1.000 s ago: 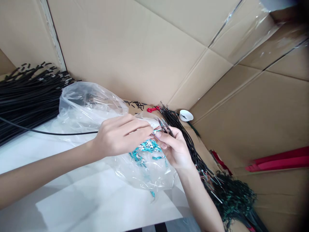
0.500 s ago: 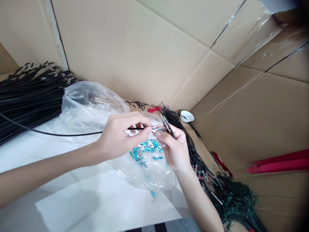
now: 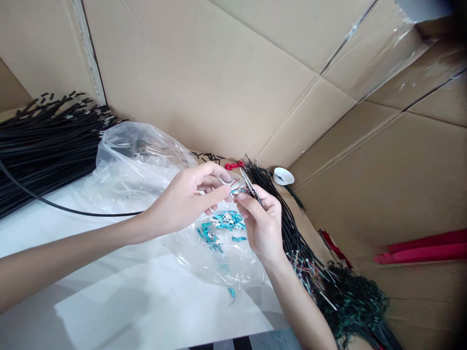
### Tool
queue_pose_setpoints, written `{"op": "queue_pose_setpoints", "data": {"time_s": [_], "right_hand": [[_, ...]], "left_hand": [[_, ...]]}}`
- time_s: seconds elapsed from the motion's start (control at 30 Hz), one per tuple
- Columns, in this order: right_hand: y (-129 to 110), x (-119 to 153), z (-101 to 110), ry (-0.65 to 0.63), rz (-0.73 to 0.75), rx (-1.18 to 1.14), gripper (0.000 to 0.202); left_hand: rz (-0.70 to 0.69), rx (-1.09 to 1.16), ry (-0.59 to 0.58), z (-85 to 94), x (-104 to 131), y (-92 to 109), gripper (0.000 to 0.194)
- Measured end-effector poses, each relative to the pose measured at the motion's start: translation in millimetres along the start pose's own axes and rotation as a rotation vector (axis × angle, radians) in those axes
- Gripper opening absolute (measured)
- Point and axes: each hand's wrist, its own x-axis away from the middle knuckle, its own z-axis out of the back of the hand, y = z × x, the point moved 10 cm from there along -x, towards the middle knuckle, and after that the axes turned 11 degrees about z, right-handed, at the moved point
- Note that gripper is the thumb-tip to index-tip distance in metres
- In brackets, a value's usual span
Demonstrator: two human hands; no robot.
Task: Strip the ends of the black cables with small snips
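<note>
Between thumb and fingers, my left hand [image 3: 199, 194] pinches the stripped end of a black cable [image 3: 91, 213], whose length runs off to the left behind my wrist. Thin coloured inner wires [image 3: 237, 184] and a bit of blue foil stick out past the fingertips. My right hand [image 3: 264, 214] is closed around a pair of metal tweezers or small snips [image 3: 248, 183], points upward; the exact kind is unclear. Its thumb and finger touch the foil at the wire end. Below both hands, blue-silver foil scraps [image 3: 228, 219] lie on a clear plastic bag [image 3: 215, 265].
A thick bundle of black cables [image 3: 47, 150] lies at left beside another clear bag [image 3: 142, 146]. Stripped cables [image 3: 284, 209] run along the right, near a white bowl [image 3: 283, 176] and a dark green tangle of strands [image 3: 357, 301]. Cardboard walls [image 3: 219, 87] enclose the white table [image 3: 109, 301].
My left hand has turned, so the black cable between its fingers is now hidden. The cable sags lower at left. My right hand stays nearly in place with its tool.
</note>
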Motion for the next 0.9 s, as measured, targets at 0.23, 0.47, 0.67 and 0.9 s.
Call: {"op": "queue_pose_setpoints", "data": {"time_s": [0.23,0.47,0.67,0.9], "right_hand": [[-5,1,2,0.026,0.068,0.002,0.007],[0,4,0,0.038,0.070,0.076,0.019],[-5,1,-6,0.036,0.111,0.025,0.013],[-6,3,-9,0.011,0.093,0.049,0.014]], "left_hand": [[-0.401,-0.633,0.198,-3.8,22,33,0.019],[-0.158,-0.438,0.160,2.4,11,22,0.016],[0.015,-0.064,-0.064,-1.6,0,9,0.012],[0.039,-0.088,-0.155,-3.9,-4,9,0.017]]}}
